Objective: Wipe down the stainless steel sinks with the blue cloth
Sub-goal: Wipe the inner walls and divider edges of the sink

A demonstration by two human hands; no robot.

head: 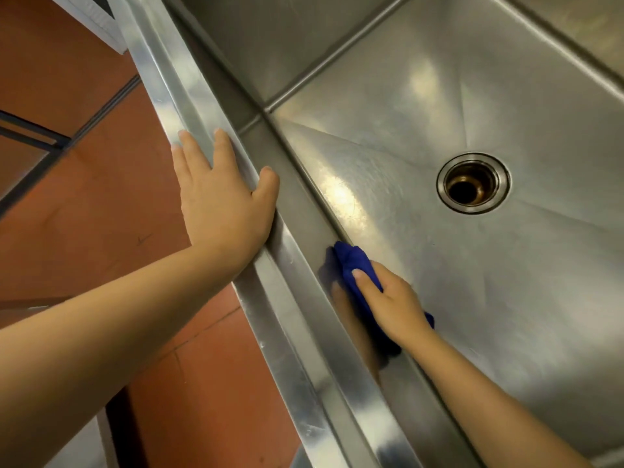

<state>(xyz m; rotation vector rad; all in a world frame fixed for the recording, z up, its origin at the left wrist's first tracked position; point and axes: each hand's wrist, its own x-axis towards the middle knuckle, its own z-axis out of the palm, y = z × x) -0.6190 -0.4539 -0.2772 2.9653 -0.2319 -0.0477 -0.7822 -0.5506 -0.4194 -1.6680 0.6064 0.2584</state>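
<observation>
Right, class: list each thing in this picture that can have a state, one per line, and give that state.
left hand: open, flat on the sink rim.
right hand: gripping the blue cloth.
blue cloth: bunched, against the basin near wall.
drain: unplugged.

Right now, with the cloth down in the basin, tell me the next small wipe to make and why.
Probably slide the blue cloth along the seam between the near wall and floor of the sink, toward the corner ahead. The right hand grips it pressed at that seam, and the left hand rests flat on the front rim as a brace.
</observation>
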